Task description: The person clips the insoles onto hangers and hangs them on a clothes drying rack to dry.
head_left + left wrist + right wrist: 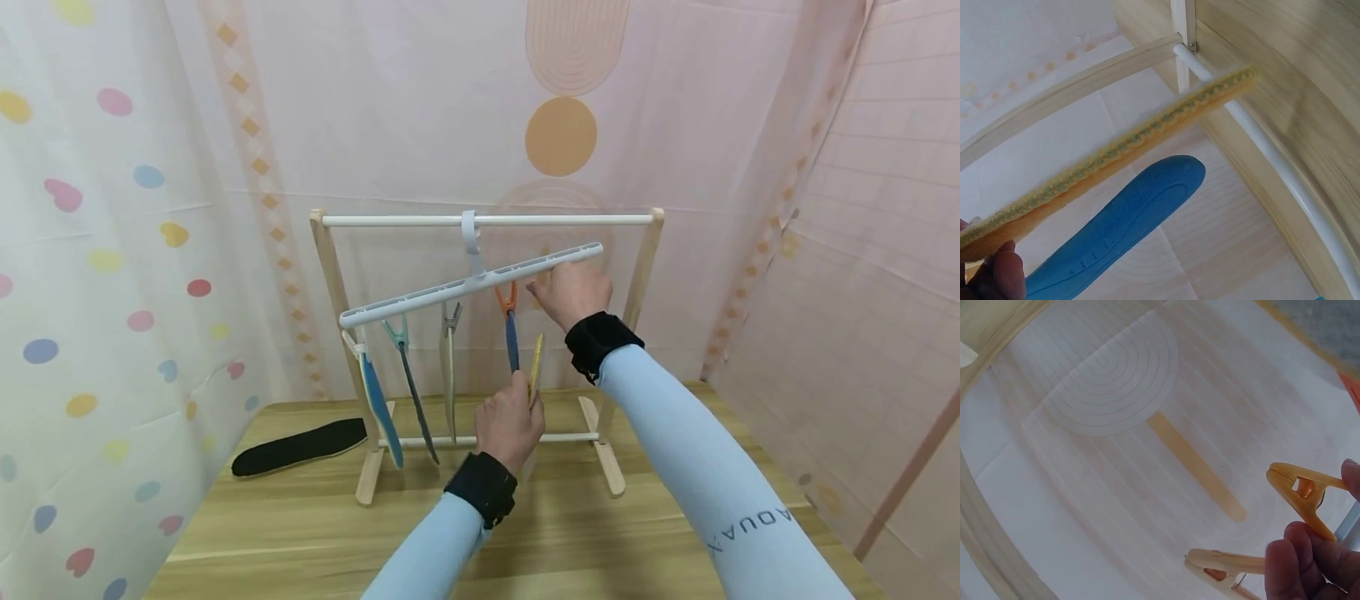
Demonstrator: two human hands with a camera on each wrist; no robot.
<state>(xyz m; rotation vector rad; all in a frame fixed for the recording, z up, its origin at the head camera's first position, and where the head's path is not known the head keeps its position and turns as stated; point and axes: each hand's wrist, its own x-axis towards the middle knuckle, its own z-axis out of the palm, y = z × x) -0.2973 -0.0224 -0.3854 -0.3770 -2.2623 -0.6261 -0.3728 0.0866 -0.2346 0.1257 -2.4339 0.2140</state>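
Note:
My left hand [510, 421] grips a thin insole with a yellow edge [536, 367], tilted upward beneath the hanger. In the left wrist view, that insole [1110, 156] crosses in front of a blue insole [1122, 231]. At the raised right end of the pale hanger [450, 290], my right hand [577, 292] pinches the handles of a yellow clip [1300, 494] between thumb and fingers. A cream clip [1222, 569] sits beside those fingers. An orange clip [507, 298] holds the blue insole just left of my right hand. The hanger slopes down to the left.
A wooden rack with a white top bar [390, 221] carries the hanger by its hook [470, 233]. Several insoles, including a light-blue one [381, 408], hang from clips on its left. A black insole [300, 447] lies on the wooden table [285, 533], left of the rack.

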